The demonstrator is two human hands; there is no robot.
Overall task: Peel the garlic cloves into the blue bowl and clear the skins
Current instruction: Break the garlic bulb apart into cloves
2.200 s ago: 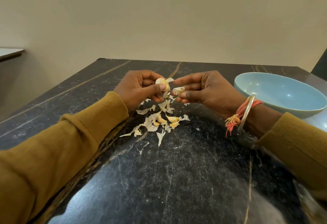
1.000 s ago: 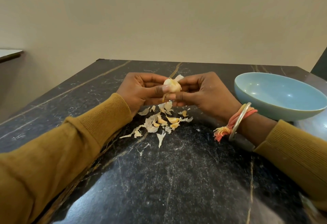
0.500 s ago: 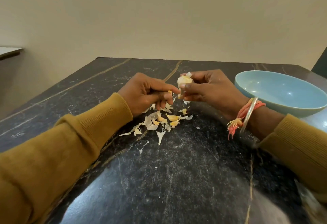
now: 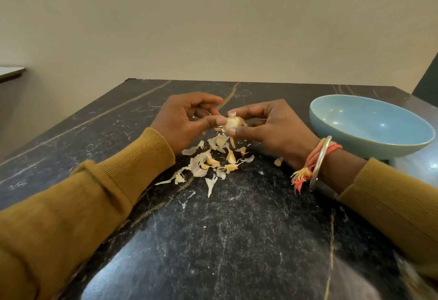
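A pale garlic piece is held above the black marble table. My right hand pinches it between thumb and forefinger. My left hand meets it from the left, thumb tip pressed to the garlic and fingers curled. A strip of skin hangs beneath it. Below the hands lies a scatter of papery skins mixed with yellowish cloves. One more clove lies near my right wrist. The blue bowl stands empty at the right.
A beige wall rises behind the table's far edge. A pale ledge shows at the far left. My right wrist carries a metal bangle and orange thread. Mustard sleeves cover both forearms.
The hands came back together on the garlic after my left hand had dropped toward the skins. A clove now lies near my right wrist.
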